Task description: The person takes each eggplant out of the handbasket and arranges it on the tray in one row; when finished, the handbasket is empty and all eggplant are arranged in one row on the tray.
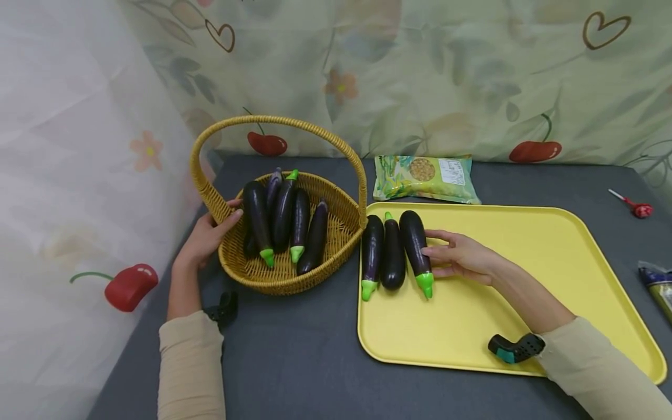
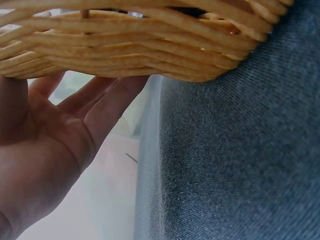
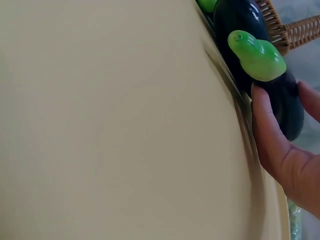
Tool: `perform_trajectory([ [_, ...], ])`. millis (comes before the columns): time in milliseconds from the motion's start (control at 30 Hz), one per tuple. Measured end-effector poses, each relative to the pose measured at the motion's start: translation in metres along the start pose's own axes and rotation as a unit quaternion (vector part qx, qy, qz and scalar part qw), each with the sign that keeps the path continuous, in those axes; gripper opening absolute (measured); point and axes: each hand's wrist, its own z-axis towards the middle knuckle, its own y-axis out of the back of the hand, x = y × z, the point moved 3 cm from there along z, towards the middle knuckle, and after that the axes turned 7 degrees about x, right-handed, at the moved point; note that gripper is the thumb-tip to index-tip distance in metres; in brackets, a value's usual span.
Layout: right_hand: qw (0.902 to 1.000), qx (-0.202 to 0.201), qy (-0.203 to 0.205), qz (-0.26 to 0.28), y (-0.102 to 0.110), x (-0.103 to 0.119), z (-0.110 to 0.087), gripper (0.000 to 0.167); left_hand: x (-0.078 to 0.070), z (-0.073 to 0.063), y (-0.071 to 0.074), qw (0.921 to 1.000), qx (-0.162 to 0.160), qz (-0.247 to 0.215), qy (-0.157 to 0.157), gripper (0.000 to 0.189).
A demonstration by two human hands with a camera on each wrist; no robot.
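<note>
A woven wicker basket [image 1: 289, 284] with a tall arched handle stands on the left, holding several dark eggplants [image 1: 284, 216]. My left hand [image 1: 207, 236] grips its left side by the handle's base, thumb over the rim; in the left wrist view the fingers reach up against the wicker wall [image 2: 125, 50]. Three eggplants lie side by side along the left part of a yellow tray [image 1: 472, 338]. At the rightmost eggplant [image 1: 413, 239], green cap toward me, my right hand [image 1: 462, 256] pinches its side. The right wrist view shows thumb and finger on either side of that eggplant [image 3: 287, 107].
Behind the tray lies a green and yellow packet [image 1: 425, 178]. A red lollipop [image 1: 641, 210] and another packet [image 1: 658, 289] are at the right on the dark tablecloth [image 1: 294, 361]. A patterned curtain [image 1: 420, 76] rises along the back and left.
</note>
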Motion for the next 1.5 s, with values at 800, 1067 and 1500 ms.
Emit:
perform_trajectory([
  [800, 0.9919, -0.071, -0.032, -0.101, -0.012, 0.009, 0.004, 0.073, -0.003, -0.004, -0.001, 1.0000, -0.004, 0.005, -0.005, 0.064],
  [1067, 0.9914, -0.077, -0.035, -0.099, -0.007, 0.010, 0.001, 0.073, -0.005, -0.005, -0.004, 1.0000, 0.002, 0.002, -0.006, 0.066],
  [1500, 0.9847, -0.132, 0.009, -0.114, -0.001, 0.045, -0.020, 0.069, -0.007, -0.005, -0.003, 0.9999, 0.001, 0.011, -0.004, 0.065],
])
